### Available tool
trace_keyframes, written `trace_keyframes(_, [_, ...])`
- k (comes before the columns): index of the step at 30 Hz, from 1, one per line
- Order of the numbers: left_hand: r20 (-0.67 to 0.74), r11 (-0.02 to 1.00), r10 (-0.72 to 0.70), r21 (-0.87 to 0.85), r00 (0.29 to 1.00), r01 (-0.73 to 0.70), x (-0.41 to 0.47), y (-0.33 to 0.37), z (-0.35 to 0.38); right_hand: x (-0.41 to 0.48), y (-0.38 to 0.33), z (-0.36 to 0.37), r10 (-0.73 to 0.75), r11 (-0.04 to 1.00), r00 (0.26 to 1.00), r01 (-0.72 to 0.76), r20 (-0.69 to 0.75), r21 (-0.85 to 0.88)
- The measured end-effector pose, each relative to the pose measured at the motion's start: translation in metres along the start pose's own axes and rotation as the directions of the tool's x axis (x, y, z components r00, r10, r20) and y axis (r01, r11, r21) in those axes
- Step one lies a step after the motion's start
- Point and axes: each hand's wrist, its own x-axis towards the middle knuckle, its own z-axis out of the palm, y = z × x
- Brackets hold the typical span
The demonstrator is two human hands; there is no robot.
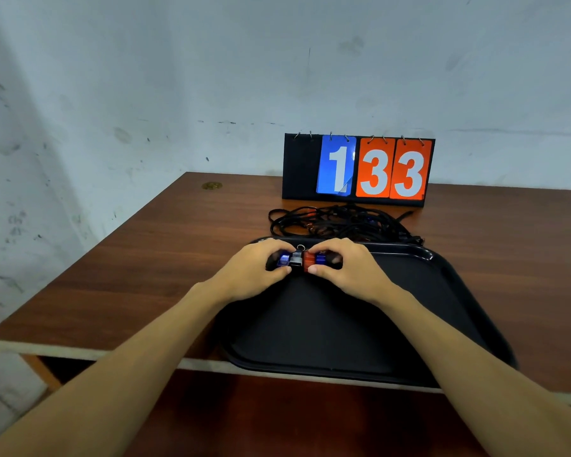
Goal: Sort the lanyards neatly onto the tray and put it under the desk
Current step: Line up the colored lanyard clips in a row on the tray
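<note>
So, the lanyards (340, 224) are mostly a black knot of cords heaped on the desk (178, 242), just past the far rim of the tray (442, 291) and right in front of the flip scoreboard (360, 169). Their coloured plastic ends (302, 260) (blue, black-and-silver, red, blue) are lined up in a tight row over the far end of the tray, with a small metal ring (300, 248) poking up from the middle. Both hands are curled in on that row: the left hand (254, 268) pinches the blue end on its side, and the right hand (353, 268) pinches the red and blue ones on its side. I can't tell if the row rests on the tray or is held just above it.

If you ask me, the step here is squaring those ends up so they sit even. The trick is probably to squeeze them together from both sides and set them down flat as one block. The cords behind look tangled, so any tug would likely drag a piece out of line. After that the cords want laying onto the tray in straight runs; most of them look to be outside the rim. The tray seems to stick out over the desk's near edge, so I'd go easy pressing down at that end.
</note>
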Motion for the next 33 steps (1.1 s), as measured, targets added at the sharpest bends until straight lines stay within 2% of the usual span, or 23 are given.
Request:
trace_keyframes(4, [0.045,1.0,0.005,0.011,0.999,-0.005,0.0,0.003,-0.002,0.0,0.0,0.0,0.013,1.0,1.0,-0.012,0.022,-0.019])
trace_keyframes(16, [0.021,0.999,0.013,-0.045,1.0,-0.012,0.007,0.002,-0.005,0.001,-0.002,0.003,-0.033,0.994,0.995,0.043,0.095,-0.1])
trace_keyframes(21, [0.054,0.999,-0.004,-0.053,0.999,0.007,0.009,0.001,-0.004,0.0,-0.003,0.004,-0.04,0.993,0.994,0.051,0.097,-0.11])
trace_keyframes(26, [0.137,1.0,-0.008,0.028,0.99,0.004,0.01,0.002,-0.005,-0.001,-0.001,0.002,-0.03,0.995,0.998,0.035,0.06,-0.094])
trace_keyframes(33, [0.115,0.994,-0.03,0.104,0.993,0.018,0.008,0.007,-0.007,0.005,-0.008,-0.001,-0.004,0.996,0.996,0.011,0.085,-0.087])
